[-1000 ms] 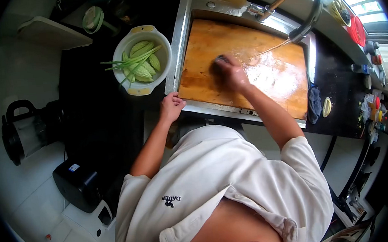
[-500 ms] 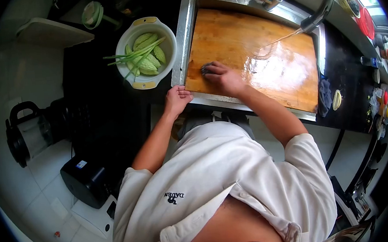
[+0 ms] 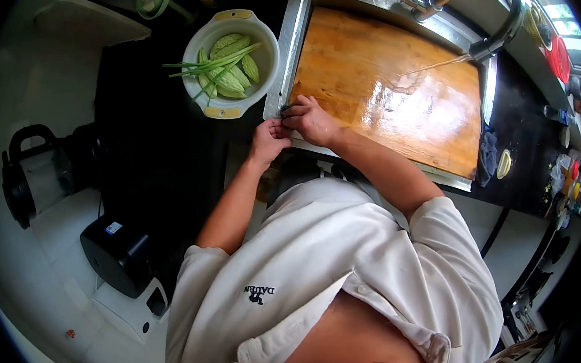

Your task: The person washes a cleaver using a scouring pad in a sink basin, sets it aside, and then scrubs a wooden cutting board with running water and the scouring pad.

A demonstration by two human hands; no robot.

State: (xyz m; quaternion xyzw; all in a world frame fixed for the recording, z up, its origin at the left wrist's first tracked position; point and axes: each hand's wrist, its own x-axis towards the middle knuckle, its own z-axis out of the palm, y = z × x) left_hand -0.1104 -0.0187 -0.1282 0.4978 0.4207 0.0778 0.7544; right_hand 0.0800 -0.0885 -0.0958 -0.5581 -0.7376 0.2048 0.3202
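Observation:
A large wooden cutting board (image 3: pixel 342 66), wet and shiny, lies over the sink (image 3: pixel 288 43). At its near left corner my left hand (image 3: pixel 268 142) is closed, fingers curled at the board's edge. Right beside it, my right hand (image 3: pixel 311 121) presses a dark scouring pad (image 3: pixel 285 112) against that same corner. Most of the pad is hidden under the fingers, and the two hands nearly touch. Water runs from the faucet (image 3: pixel 485 48) onto the far right part of the board.
Left of the sink stands a white colander bowl (image 3: pixel 267 80) holding several bitter melons (image 3: pixel 229 77) and green onions (image 3: pixel 191 70). A dark cloth (image 3: pixel 487 157) hangs by the sink's right edge, near a pale oval object (image 3: pixel 504 164). A blender (image 3: pixel 44 172) stands far left.
My right hand has slid the scouring pad left and toward me, from the board's surface to its corner beside my left hand. The view has shifted slightly.

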